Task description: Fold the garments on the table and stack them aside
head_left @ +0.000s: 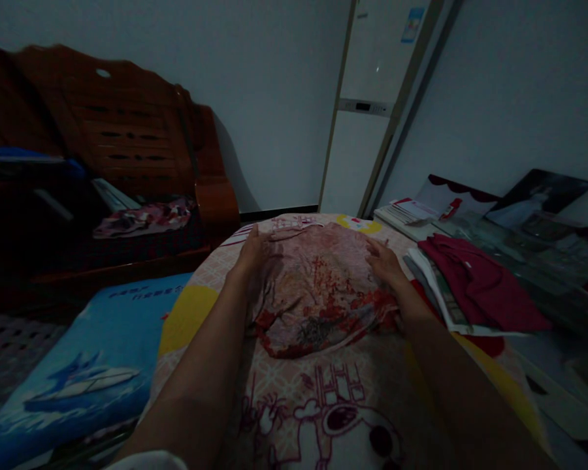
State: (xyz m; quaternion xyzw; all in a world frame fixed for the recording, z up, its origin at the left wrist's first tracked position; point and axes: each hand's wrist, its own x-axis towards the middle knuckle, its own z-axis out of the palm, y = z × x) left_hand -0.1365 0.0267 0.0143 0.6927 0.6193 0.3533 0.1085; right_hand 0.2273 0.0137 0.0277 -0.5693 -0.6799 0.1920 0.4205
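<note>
In the head view, a pink garment [318,281] with a red and grey flower pattern lies spread and wrinkled on the worktop [200,320], which has a patterned cover with a cartoon figure near the person. The left hand [253,251] is at the garment's far left edge, and the right hand [383,261] is at its right edge, fingers spread. Whether either grip is open or closed on the fabric, I cannot tell. To the right of the right hand, a folded dark red garment [477,284] rests on a stack of folded clothes. On the left, a blue box [122,346] with a boat picture is beside the worktop, and a wooden bench [137,137] stands behind it.
</note>
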